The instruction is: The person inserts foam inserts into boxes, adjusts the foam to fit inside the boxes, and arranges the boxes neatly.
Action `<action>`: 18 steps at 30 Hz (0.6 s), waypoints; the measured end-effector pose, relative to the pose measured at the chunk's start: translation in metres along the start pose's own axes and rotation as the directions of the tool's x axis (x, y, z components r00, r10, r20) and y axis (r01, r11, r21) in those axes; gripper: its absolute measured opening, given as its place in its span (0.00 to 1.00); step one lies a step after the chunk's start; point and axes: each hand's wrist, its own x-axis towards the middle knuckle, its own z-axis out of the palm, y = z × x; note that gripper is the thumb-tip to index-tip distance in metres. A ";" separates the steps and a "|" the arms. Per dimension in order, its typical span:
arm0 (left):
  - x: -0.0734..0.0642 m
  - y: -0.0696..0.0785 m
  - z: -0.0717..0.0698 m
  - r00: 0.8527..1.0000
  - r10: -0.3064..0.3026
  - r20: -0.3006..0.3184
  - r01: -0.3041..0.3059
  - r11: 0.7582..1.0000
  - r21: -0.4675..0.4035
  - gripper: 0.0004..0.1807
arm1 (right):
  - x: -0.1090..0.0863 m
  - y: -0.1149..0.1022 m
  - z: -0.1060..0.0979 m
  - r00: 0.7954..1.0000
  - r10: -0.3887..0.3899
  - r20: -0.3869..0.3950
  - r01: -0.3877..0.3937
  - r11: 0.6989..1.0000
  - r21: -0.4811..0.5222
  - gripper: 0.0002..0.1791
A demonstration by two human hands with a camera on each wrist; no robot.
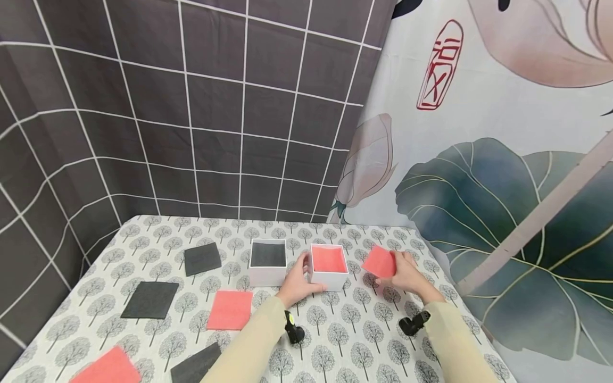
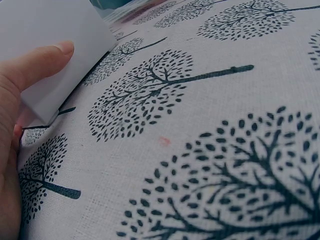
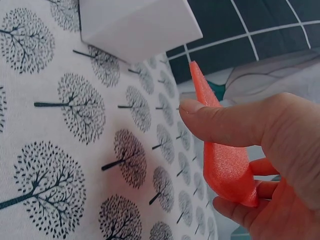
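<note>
My left hand [image 1: 298, 284] grips the left side of a white box [image 1: 330, 281] with a red sheet [image 1: 329, 259] inside; its thumb lies along the front wall. In the left wrist view, that thumb presses the white wall [image 2: 75, 85]. To the right of this box, my right hand [image 1: 406, 272] pinches a square red foam-like sheet [image 1: 379, 261] above the table. The right wrist view shows the sheet [image 3: 225, 165] bent between thumb and fingers. A second white box [image 1: 267, 277], with a black sheet [image 1: 268, 255] inside, stands just left of my left hand.
Left of the boxes lie black sheets [image 1: 203, 259] [image 1: 150, 300], a red sheet [image 1: 230, 310], and at the front edge another red sheet [image 1: 109, 368] and a black sheet [image 1: 197, 366] partly behind the left sleeve. A tree-print cloth [image 1: 335, 335] covers the table. Curtains hang behind.
</note>
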 end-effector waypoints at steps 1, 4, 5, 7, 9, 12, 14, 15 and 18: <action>0.000 0.000 0.000 1.000 0.002 0.000 -0.002 1.000 0.002 0.62 | 0.000 -0.002 0.000 1.000 -0.003 -0.002 0.003 1.000 -0.002 0.56; 0.000 0.000 0.000 1.000 -0.003 -0.001 0.003 1.000 0.004 0.61 | 0.002 -0.007 0.000 1.000 -0.022 -0.005 0.022 1.000 -0.002 0.57; 0.000 0.001 0.000 1.000 0.000 -0.002 0.000 1.000 0.007 0.61 | 0.002 -0.009 -0.001 1.000 -0.021 -0.008 0.021 1.000 0.002 0.57; 0.000 0.001 -0.001 1.000 -0.001 -0.003 0.001 1.000 0.009 0.60 | 0.003 -0.013 -0.002 0.999 -0.032 -0.011 0.032 0.999 0.003 0.57; 0.000 0.001 -0.001 1.000 -0.001 -0.004 0.001 1.000 0.009 0.60 | 0.003 -0.017 -0.003 0.999 -0.043 -0.012 0.043 0.999 0.007 0.57; 0.000 0.000 -0.001 1.000 0.001 -0.007 -0.001 1.000 0.006 0.60 | 0.004 -0.024 -0.004 0.998 -0.062 -0.015 0.062 0.998 -0.001 0.57; 0.000 0.000 -0.001 1.000 -0.001 -0.008 0.001 1.000 0.003 0.60 | 0.004 -0.027 -0.004 0.997 -0.072 -0.013 0.072 0.997 -0.004 0.56; 0.000 -0.001 -0.001 1.000 0.003 -0.008 -0.003 1.000 0.002 0.60 | 0.004 -0.028 -0.004 0.997 -0.079 -0.012 0.079 0.997 -0.008 0.55; 0.001 -0.001 -0.001 1.000 0.004 -0.006 -0.004 1.000 -0.002 0.58 | 0.004 -0.032 -0.004 0.997 -0.078 -0.001 0.078 0.997 -0.001 0.55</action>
